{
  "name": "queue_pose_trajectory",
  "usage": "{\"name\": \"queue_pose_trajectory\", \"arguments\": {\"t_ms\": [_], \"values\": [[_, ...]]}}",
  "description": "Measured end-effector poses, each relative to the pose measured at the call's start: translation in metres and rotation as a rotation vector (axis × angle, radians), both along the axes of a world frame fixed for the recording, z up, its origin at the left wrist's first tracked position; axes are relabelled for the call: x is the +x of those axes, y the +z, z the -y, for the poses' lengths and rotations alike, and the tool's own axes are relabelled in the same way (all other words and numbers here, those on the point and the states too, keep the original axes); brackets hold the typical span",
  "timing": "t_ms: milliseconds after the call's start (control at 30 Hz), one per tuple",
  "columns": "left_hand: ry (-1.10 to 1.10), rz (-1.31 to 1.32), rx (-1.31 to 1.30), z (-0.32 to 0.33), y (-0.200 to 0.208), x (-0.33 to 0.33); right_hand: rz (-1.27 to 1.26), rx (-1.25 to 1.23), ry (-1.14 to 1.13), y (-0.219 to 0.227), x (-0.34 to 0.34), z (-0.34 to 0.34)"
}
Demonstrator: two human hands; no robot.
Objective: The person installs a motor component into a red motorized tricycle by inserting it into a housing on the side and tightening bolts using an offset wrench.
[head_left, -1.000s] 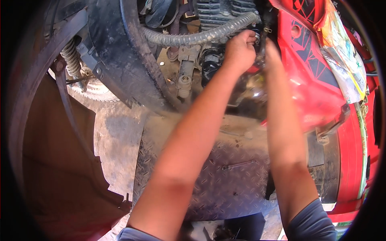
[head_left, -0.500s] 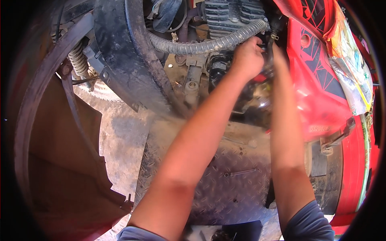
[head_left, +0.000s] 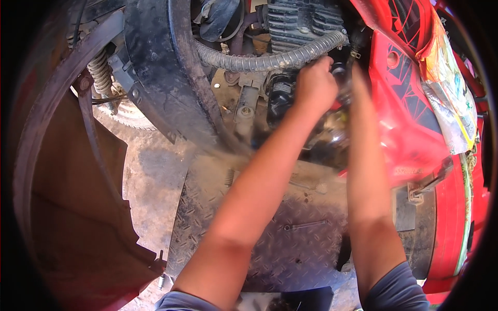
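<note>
My left hand [head_left: 315, 85] reaches in just below the ribbed grey hose [head_left: 275, 62], beside a round black part [head_left: 281, 89]. Its fingers are curled closed; whatever they grip is hidden behind the knuckles. Alongside, my right hand [head_left: 358, 78] is close against the red body panel [head_left: 410, 129], smeared by motion with its fingers out of sight. Between the two wrists, shiny metal and red bits of the engine area [head_left: 334, 132] show blurred. The finned engine block [head_left: 298, 26] stands behind the hose.
A wrench [head_left: 306, 225] lies on the treadplate footboard [head_left: 280, 259] between my forearms. To the left are a black fender [head_left: 161, 67], a coil spring [head_left: 98, 72] and a brown sheet panel [head_left: 78, 171]. A colourful plastic bag [head_left: 448, 98] hangs over the red bodywork.
My left hand has shifted slightly down and left, still curled under the hose. My right hand stays beside the red panel, blurred. The whole view has moved a little.
</note>
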State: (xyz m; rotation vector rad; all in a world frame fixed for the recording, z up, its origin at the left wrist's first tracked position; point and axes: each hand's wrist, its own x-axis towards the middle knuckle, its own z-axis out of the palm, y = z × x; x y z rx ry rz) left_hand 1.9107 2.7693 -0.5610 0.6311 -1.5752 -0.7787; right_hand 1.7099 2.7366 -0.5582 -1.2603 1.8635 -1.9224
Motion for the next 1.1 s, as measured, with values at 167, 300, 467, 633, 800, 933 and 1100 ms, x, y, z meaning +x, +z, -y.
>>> {"name": "queue_pose_trajectory", "arguments": {"t_ms": [167,300,467,633,800,933,1100], "values": [[-0.019,-0.137,0.027,0.002,-0.003,0.000,0.175,-0.002,0.029,-0.001,-0.005,0.004],[0.028,-0.027,0.022,-0.002,-0.001,0.002,0.078,0.019,-0.029,0.000,0.000,0.000],[0.023,-0.033,0.024,-0.002,0.000,0.006,0.027,0.049,-0.055,0.004,0.009,-0.012],[0.009,-0.081,0.046,-0.002,0.001,0.005,0.013,0.074,-0.078,0.009,0.018,-0.018],[0.030,-0.047,0.017,-0.002,0.001,0.007,-0.116,-0.027,-0.079,-0.001,0.008,-0.016],[0.014,-0.033,0.026,0.000,0.000,0.006,-0.042,0.154,-0.214,-0.015,-0.018,0.002],[0.009,-0.134,0.004,0.001,0.000,0.004,0.142,0.072,-0.055,-0.020,-0.035,0.024]]}}
